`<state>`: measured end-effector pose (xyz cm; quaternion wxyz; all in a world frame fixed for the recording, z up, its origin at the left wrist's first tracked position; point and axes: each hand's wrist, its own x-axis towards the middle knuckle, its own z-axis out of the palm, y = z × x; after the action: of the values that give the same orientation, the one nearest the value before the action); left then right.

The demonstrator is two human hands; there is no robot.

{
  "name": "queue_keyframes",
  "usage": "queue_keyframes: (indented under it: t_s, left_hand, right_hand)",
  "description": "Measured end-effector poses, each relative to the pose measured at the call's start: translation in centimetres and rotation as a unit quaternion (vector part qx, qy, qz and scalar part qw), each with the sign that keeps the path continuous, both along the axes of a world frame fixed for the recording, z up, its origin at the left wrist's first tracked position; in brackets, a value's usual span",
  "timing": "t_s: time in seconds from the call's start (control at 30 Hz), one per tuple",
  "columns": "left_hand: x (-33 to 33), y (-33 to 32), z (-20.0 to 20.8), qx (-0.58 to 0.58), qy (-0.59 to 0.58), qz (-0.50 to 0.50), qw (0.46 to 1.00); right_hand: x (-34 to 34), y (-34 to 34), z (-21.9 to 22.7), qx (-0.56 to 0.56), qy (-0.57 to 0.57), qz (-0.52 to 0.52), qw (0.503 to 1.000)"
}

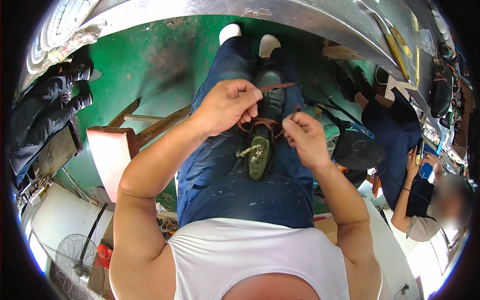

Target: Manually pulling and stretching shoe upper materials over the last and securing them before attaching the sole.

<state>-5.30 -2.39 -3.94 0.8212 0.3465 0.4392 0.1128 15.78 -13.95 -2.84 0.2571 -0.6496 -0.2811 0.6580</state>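
Observation:
A black leather shoe [272, 95] lies lengthwise across my lap, its toe pointing away from me. In its opening sits a green shoe last [259, 162], with a knotted pale cord [249, 149] through it. A reddish-brown strip [278, 86] is wound around the shoe near its opening. My left hand [231, 106], left of the shoe, is closed in a pinch on the strip, and a tail of it sticks out to the right. My right hand [306, 137], close to the shoe's right side, pinches another length of the strip.
A metal-edged bench [300, 20] curves across the far side, with long-handled tools [392, 45] at its right. A wooden stool [112, 150] stands left of my legs. Another person [400, 165] sits at the right; another's legs [45, 120] show at the left. A fan [77, 260] stands lower left.

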Motion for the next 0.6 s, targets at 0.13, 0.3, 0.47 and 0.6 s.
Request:
queue_keyframes:
  t_s: [0.13, 0.3, 0.47, 0.6]
  left_hand:
    - [0.8, 0.3, 1.9, 0.05, 0.011, -0.075, 0.996]
    - [0.3, -0.1, 3.3, 0.311, -0.083, -0.253, 0.912]
    - [-0.4, 0.2, 2.6, -0.06, -0.112, -0.072, 0.989]
    - [0.0, -0.9, 1.8, 0.184, -0.159, -0.089, 0.966]
  right_hand:
    - [-0.7, 2.1, 1.1, 0.255, 0.14, -0.146, 0.946]
    - [-2.2, 6.9, 4.9, 0.436, -0.116, 0.226, 0.863]
    - [0.7, 3.4, 7.0, 0.313, -0.286, 0.33, 0.843]
    - [0.7, 2.4, 7.6, 0.354, -0.245, 0.459, 0.777]
